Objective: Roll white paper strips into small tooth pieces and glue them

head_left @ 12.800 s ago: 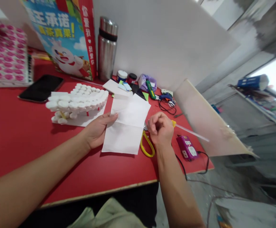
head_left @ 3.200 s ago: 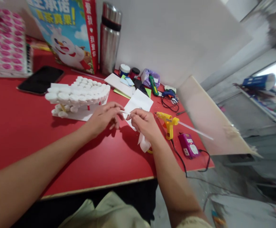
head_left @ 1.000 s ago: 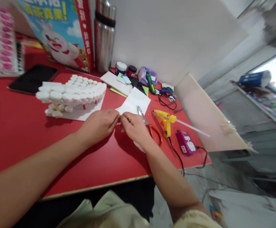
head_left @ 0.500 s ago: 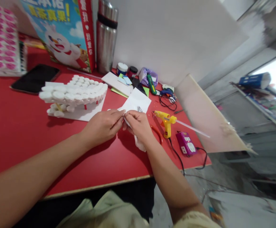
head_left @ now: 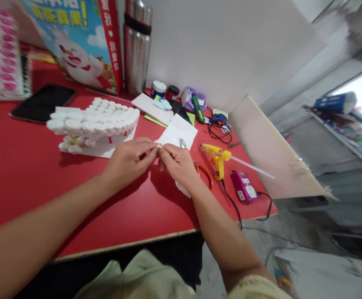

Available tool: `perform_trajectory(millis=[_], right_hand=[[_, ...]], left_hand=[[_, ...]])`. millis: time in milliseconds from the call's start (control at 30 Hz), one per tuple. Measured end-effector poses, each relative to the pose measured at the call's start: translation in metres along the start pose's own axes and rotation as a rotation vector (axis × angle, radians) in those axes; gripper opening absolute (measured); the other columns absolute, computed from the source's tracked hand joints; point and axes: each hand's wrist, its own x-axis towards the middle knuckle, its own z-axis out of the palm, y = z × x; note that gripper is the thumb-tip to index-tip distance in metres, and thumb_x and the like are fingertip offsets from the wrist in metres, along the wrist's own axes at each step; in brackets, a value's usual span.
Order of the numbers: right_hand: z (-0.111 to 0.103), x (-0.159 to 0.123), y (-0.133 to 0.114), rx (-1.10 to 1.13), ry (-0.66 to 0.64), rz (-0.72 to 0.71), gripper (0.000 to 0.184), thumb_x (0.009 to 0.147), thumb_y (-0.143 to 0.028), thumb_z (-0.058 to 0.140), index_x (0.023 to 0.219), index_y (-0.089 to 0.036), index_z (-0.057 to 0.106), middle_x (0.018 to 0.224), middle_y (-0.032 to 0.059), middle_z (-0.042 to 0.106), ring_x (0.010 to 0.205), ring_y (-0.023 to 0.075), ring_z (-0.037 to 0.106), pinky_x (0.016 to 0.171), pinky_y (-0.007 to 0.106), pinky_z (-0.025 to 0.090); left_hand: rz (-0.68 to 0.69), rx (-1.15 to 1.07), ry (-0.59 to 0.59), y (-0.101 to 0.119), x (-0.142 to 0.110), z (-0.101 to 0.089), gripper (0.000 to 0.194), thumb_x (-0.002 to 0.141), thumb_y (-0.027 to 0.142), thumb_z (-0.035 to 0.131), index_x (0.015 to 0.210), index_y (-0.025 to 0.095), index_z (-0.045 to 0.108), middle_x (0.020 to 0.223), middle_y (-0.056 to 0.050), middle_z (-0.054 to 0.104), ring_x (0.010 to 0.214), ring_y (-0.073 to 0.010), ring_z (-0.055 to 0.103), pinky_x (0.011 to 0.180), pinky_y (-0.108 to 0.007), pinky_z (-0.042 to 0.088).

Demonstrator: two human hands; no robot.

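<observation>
Over the red worktop (head_left: 121, 220), both hands' fingertips clamp white paper (head_left: 159, 146), probably light, soft and tearable, best pinched near its edge.

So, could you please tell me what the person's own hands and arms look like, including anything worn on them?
The left hand and the right hand are bare, with no glove, ring or watch visible. A loose, pale yellow-green sleeve with a crinkled edge shows near the right elbow. No sleeve shows on the left arm within view.
</observation>
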Motion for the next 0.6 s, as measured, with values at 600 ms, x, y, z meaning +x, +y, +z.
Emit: perform_trajectory(millis=[600], right_hand=[[-0.0009,-0.0024,-0.0032,0.047,0.002,0.055,0.04,0.103,-0.033,0.047,0.065,-0.021,0.054,0.06,-0.0022,0.06,0.062,0.0125,0.054,0.066,0.027,0.04]], left_hand=[[0.21,0.457,-0.072,-0.0044,-0.0019,0.0,0.036,0.106,0.024,0.045,0.128,0.011,0.071,0.11,-0.015,0.076,0.086,-0.0226,0.071,0.068,-0.03,0.048]])
